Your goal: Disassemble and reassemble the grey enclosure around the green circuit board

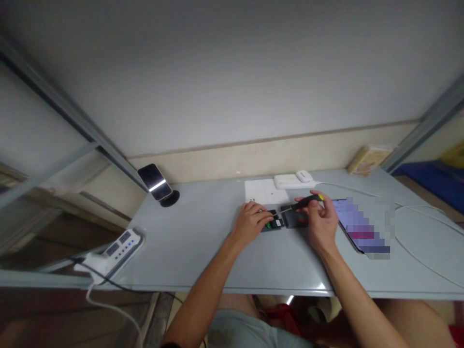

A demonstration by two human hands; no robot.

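Note:
A screwdriver point(307, 201) with a black and yellow handle is in my right hand point(322, 222), its fingers wrapped round the handle. Its thin shaft points left, with the tip over a small opened dark device point(276, 223) that shows some green, perhaps a circuit board. My left hand point(250, 220) rests at the device's left side, fingertips on it and close to the screwdriver tip. Just right of the device lies a flat dark panel point(294, 218), partly behind my right hand. Whether the panel is joined to the device I cannot tell.
Behind the device lies a white sheet point(264, 188) with small dark bits, beside a white plug block point(290, 181). A large phone point(353, 224) lies right, a phone on a stand point(154, 180) left. A power strip point(119, 250), a yellowish box point(369, 159) and cables surround them.

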